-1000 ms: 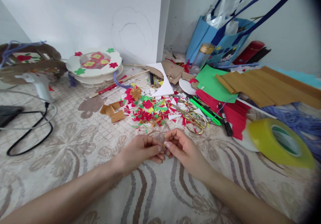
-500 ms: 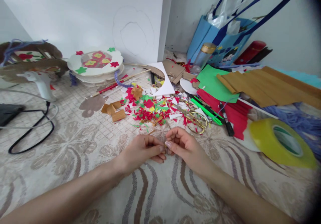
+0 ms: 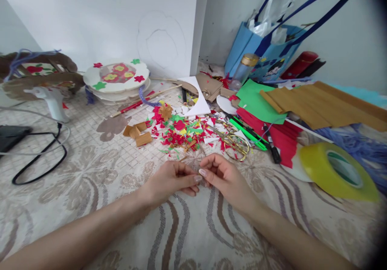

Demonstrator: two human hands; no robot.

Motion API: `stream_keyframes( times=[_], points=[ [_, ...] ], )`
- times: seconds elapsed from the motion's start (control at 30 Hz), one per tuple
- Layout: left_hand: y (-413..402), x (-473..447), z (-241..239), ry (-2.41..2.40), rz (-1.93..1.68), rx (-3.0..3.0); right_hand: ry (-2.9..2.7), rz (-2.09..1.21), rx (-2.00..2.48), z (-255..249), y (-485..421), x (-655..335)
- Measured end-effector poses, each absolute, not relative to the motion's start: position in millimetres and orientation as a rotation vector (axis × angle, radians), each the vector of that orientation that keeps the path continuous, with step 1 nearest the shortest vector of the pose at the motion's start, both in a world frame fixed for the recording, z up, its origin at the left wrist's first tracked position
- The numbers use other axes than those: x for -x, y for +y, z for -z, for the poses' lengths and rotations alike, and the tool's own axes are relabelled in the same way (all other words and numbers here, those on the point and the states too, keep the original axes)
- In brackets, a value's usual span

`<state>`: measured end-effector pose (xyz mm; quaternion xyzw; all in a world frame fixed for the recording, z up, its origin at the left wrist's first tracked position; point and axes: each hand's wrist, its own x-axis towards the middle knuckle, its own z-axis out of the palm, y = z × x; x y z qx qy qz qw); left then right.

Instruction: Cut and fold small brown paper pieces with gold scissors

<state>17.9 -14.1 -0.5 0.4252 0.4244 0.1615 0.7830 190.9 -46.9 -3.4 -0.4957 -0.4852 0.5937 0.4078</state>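
Observation:
My left hand (image 3: 178,179) and my right hand (image 3: 216,173) meet fingertip to fingertip above the patterned tablecloth (image 3: 193,237). Both are closed in a pinch, thumbs against fingers. Whatever lies between the fingertips is too small or hidden to name. Just beyond them spreads a heap of red, green, yellow and white paper scraps (image 3: 178,135). Gold-handled scissors (image 3: 237,147) lie at the right side of that heap. A brown paper flower (image 3: 165,111) rests on its far edge, with folded brown paper pieces (image 3: 137,133) to the left.
At left are a white glue gun (image 3: 54,104), a black cable (image 3: 39,183) and a decorated plate-like stack (image 3: 90,76). On the right lie green paper (image 3: 260,98), red paper (image 3: 286,141), a green cutter (image 3: 248,132), a marker (image 3: 272,147) and a yellow tape roll (image 3: 314,169). Behind stands a blue bag (image 3: 238,44).
The view has shifted very slightly. Both hands keep nearly the same place and pinch, with only a tiny movement of the fingers.

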Motion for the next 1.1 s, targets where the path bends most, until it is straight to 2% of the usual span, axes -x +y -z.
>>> stream_keyframes(
  times=[0.5, 0.87, 1.1],
  points=[
    [-14.5, -17.3, -0.4, 0.911, -0.425, -0.922, -1.233, -1.709, 1.258, 3.3, -46.9, -194.8],
    [-14.0, -17.3, -0.6, 0.891, -0.342, -0.938, -1.409, -1.580, 1.293, -0.8, -48.9, -194.1],
    [-17.4, -17.0, -0.9, 0.886, -0.438, -0.926, -1.322, -1.673, 1.227, 2.3, -49.2, -190.9]
  ],
)
